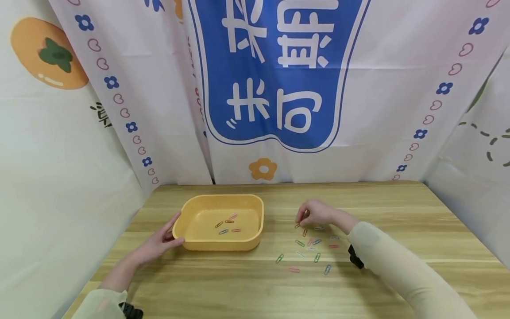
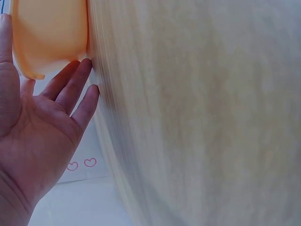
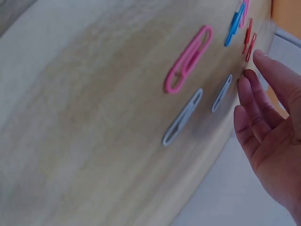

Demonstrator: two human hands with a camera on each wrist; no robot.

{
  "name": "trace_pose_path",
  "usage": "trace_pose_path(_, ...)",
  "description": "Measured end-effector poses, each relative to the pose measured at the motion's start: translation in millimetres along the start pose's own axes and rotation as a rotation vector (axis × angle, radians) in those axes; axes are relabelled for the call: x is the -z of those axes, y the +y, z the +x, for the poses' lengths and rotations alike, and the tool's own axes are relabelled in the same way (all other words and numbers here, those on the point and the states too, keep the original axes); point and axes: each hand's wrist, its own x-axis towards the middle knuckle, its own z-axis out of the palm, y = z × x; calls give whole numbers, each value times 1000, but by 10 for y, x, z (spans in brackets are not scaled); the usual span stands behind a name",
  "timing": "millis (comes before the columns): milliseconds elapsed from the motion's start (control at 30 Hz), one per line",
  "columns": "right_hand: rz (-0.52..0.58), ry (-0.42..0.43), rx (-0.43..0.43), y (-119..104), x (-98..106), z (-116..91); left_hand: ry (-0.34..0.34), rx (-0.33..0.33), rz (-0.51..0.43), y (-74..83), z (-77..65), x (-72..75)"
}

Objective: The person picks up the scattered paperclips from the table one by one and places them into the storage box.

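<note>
A yellow plastic tray (image 1: 218, 245) stands on the table, with several coloured paper clips (image 1: 223, 231) lying inside. My left hand (image 1: 159, 241) rests against the tray's left end, thumb and fingers spread; in the left wrist view its fingers (image 2: 75, 87) are fairly straight beside the tray wall (image 2: 51, 37). To the tray's right, my right hand (image 1: 316, 212) pinches at a red paper clip (image 1: 297, 225) low over the table. In the right wrist view the thumb tip is beside a red clip (image 3: 251, 47), and the index finger is hidden.
Several loose paper clips lie near the right hand, among them a second red one (image 1: 305, 232), a green one (image 1: 280, 258), a blue one (image 1: 327, 269) and a pink one (image 3: 188, 59). A printed cloth (image 1: 358, 155) hangs behind the wooden table (image 1: 223, 288).
</note>
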Motion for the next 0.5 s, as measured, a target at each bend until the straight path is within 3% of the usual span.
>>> trace_pose_path(500,23,23,-19,-17,-55,41,-8,-17,2,-11,-6,7)
